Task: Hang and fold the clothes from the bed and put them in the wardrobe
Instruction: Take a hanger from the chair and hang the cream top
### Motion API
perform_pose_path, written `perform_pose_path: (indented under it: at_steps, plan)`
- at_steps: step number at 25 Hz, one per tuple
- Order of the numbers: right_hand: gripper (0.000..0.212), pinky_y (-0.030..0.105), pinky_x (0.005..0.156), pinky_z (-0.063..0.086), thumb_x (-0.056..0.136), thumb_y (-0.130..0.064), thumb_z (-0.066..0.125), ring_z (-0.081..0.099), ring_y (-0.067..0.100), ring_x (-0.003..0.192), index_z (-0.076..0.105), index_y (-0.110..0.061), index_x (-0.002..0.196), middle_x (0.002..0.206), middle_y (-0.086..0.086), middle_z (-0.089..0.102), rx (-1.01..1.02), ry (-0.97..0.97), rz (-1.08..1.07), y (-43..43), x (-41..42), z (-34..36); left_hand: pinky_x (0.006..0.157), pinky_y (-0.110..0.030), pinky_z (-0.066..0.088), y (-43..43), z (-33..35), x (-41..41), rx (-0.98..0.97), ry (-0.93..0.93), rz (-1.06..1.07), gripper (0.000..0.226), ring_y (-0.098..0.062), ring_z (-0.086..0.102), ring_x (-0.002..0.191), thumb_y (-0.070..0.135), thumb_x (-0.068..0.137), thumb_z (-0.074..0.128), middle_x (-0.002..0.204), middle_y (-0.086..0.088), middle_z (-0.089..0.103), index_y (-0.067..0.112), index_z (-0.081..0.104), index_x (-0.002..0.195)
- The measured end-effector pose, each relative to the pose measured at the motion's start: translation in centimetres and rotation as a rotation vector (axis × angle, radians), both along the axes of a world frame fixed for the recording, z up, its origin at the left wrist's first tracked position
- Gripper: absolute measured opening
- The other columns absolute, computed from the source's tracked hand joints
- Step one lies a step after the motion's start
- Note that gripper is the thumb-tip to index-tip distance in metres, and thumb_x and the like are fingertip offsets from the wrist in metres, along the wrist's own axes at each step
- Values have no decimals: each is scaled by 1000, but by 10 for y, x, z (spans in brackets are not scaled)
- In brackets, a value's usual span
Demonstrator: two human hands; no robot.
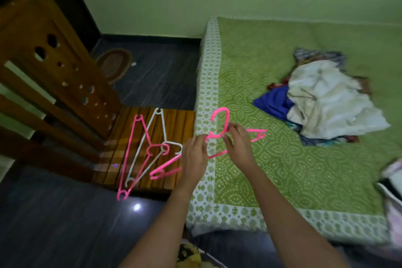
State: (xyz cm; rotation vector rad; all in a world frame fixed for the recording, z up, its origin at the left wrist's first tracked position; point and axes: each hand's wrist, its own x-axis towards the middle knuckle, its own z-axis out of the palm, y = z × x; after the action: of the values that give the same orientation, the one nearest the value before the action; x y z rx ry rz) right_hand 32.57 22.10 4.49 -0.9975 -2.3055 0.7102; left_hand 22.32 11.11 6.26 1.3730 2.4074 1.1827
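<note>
Together, left hand (194, 155) and right hand (239, 147) pinch pink hanger (226, 122) over bed (250, 180) edge (clothes pile (326, 102) well apart).

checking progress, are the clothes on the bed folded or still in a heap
Unfolded, in a heap: the clothes lie crumpled on the bed, a white piece bunched over blue and patterned ones, none laid flat.

Chair (54, 76) at left, its seat (185, 119) just beside the bed's (261, 169) left edge. Loose hangers (139, 154) lie overlapping on the seat, one end overhanging the near edge. Mat (114, 64) on the floor (65, 224) behind the seat. Clothes pile (326, 102) on the bed, toward its right. Left hand (194, 154) and right hand (239, 146) hold one hanger (219, 119) above the bed's left border, hook pointing away.
</note>
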Motion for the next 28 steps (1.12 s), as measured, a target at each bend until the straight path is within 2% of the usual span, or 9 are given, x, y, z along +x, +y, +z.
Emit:
perform_pose_path:
  at_steps: [2, 6, 12, 14, 18, 21, 23, 25, 28]
  plan:
    - [33, 40, 80, 43, 88, -30, 47, 61, 36, 86, 65, -2, 92, 91, 15, 64, 27, -5, -37, 3, 58, 19, 67, -38, 48, 9, 15, 51, 49, -14, -74, 42, -30, 62, 79, 38, 91, 39, 87, -10, 66, 7, 66, 99]
    - [14, 36, 72, 41, 84, -15, 63, 61, 34, 81, 66, -2, 87, 83, 14, 63, -34, 84, -169, 20, 149, 48, 66, -36, 41, 42, 49, 126, 55, 25, -147, 47, -27, 61, 75, 47, 89, 37, 80, -6, 67, 10, 66, 87]
    - [20, 34, 71, 46, 81, -19, 66, 63, 32, 78, 70, -1, 88, 81, 15, 66, -28, 136, -301, 73, 220, 72, 61, -37, 42, 116, 61, 193, 73, 13, -160, 41, -30, 59, 64, 44, 91, 41, 66, -7, 63, 13, 61, 73]
    - [19, 33, 70, 48, 82, -19, 68, 63, 30, 79, 71, -2, 91, 83, 13, 66, -67, 117, -302, 103, 236, 75, 56, -33, 36, 147, 53, 206, 82, -39, -149, 35, -29, 58, 60, 38, 91, 48, 63, -8, 62, 13, 62, 72]
    - [18, 25, 75, 40, 82, -14, 70, 62, 28, 89, 72, -3, 97, 93, 16, 68, -93, 68, -307, 165, 254, 84, 58, -33, 32, 210, 46, 225, 35, -237, -131, 26, -32, 59, 64, 28, 92, 57, 67, -13, 65, 6, 66, 81]
    - [22, 32, 84, 44, 87, -12, 65, 61, 29, 100, 69, -1, 105, 104, 16, 68, -111, 25, -323, 206, 265, 81, 60, -33, 28, 248, 43, 233, -25, -307, -102, 29, -33, 57, 65, 30, 92, 57, 69, -15, 65, 3, 64, 84]
    - [20, 32, 86, 44, 89, -9, 61, 62, 30, 100, 68, 2, 105, 105, 18, 68, -138, 59, -369, 229, 267, 76, 58, -31, 24, 268, 40, 232, -52, -351, -53, 29, -28, 54, 64, 31, 91, 57, 72, -15, 65, 2, 64, 86]
    - [18, 27, 84, 43, 89, -6, 60, 63, 30, 100, 69, 3, 103, 105, 18, 68, -170, 65, -388, 245, 265, 67, 56, -30, 25, 280, 37, 230, -58, -384, -4, 29, -22, 51, 63, 30, 91, 58, 74, -14, 65, 2, 64, 86]
    - [20, 23, 82, 41, 90, -5, 58, 63, 30, 100, 68, 3, 105, 106, 19, 68, -254, 19, -348, 268, 256, 53, 58, -32, 31, 292, 25, 226, -38, -459, 107, 27, -27, 56, 69, 27, 92, 57, 76, -14, 65, 2, 65, 88]
